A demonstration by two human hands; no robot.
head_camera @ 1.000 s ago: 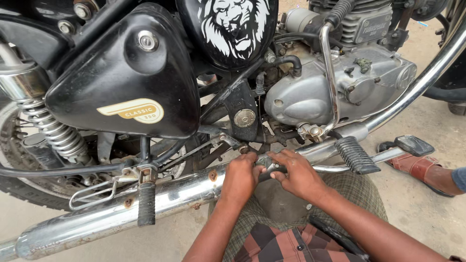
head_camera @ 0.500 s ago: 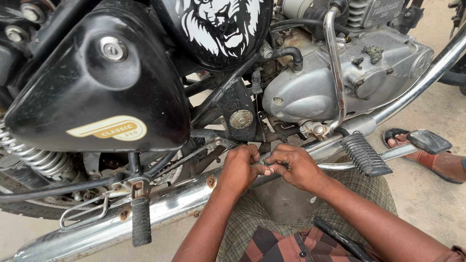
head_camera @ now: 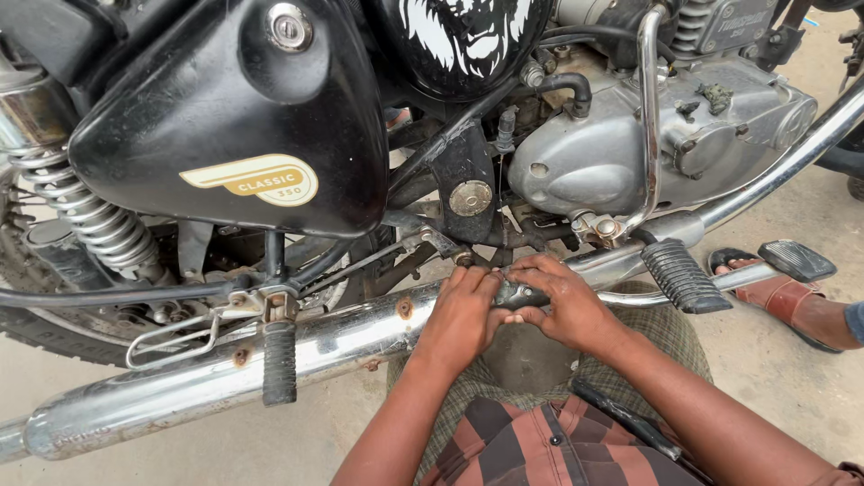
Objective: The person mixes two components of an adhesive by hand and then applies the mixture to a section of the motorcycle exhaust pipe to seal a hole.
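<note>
Both hands (head_camera: pixel 517 310) clamped on small metal part (head_camera: pixel 519 294) | axis level, left-right

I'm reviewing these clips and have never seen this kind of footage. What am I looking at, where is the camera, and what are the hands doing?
The camera sits on a person's head and looks down at their own two bare hands. They crouch beside a black motorcycle standing on a bare concrete floor. The left hand and right hand meet on a small dark part just above the long chrome exhaust pipe, below the grey engine case. What the part is, I cannot tell. A ribbed footpeg sticks out nearby. At the right edge is another person's sandalled foot.
</note>
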